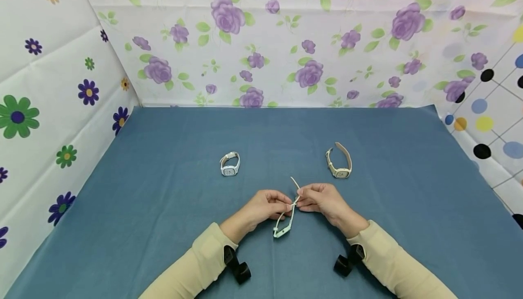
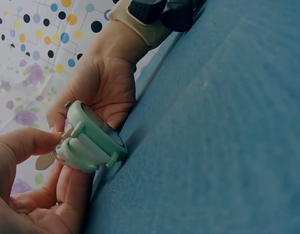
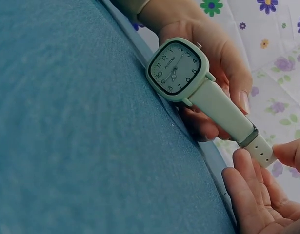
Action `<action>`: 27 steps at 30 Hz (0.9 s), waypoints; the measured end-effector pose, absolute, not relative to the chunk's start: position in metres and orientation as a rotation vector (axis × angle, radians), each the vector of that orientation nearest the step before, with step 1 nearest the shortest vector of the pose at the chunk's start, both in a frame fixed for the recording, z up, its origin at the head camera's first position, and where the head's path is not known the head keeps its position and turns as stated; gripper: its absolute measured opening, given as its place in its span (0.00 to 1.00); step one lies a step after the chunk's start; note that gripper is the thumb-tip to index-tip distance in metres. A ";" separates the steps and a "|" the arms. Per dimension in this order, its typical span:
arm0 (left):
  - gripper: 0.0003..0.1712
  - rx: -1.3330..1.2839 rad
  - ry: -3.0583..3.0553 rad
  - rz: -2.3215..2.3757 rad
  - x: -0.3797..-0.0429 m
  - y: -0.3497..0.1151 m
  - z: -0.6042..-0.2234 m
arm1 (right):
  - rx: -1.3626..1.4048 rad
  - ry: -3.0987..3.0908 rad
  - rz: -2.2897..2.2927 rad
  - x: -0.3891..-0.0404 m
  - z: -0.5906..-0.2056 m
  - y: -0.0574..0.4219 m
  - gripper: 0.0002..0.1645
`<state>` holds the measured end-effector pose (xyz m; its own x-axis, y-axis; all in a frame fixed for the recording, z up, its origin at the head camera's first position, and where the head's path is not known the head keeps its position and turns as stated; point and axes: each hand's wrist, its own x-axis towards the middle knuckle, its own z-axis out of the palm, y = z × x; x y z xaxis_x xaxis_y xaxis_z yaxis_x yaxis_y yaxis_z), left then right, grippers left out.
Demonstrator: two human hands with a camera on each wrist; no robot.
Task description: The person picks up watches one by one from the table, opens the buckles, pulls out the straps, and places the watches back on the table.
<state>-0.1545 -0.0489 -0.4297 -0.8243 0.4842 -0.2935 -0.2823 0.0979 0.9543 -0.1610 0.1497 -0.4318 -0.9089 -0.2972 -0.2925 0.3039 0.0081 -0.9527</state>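
Both hands hold a mint-green wristwatch (image 1: 283,232) low over the cloth, its case hanging below the fingers. In the right wrist view the square dial (image 3: 174,68) faces the camera, and the strap (image 3: 225,112) runs through a buckle (image 3: 249,138) to a tip with holes. My left hand (image 1: 264,208) pinches the strap near the buckle. My right hand (image 1: 324,203) pinches the strap's tip end between thumb and fingers. In the left wrist view, the watch case (image 2: 98,126) is seen from its side, with the fingers of both hands around the strap.
A white wristwatch (image 1: 230,171) with its strap looped stands farther back on the left of the blue cloth (image 1: 163,199). On the back right is a cream wristwatch (image 1: 341,173) with its strap undone. Flower-patterned sheets (image 1: 282,40) rise behind the table.
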 end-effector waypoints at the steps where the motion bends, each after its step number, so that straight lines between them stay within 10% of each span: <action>1: 0.12 0.199 1.826 1.771 -0.154 -0.049 -0.429 | 0.002 1.884 -1.950 -0.161 -0.431 0.150 0.15; 27: 0.05 0.132 1.862 1.796 -0.151 -0.049 -0.424 | -0.060 1.920 -1.841 -0.163 -0.433 0.150 0.21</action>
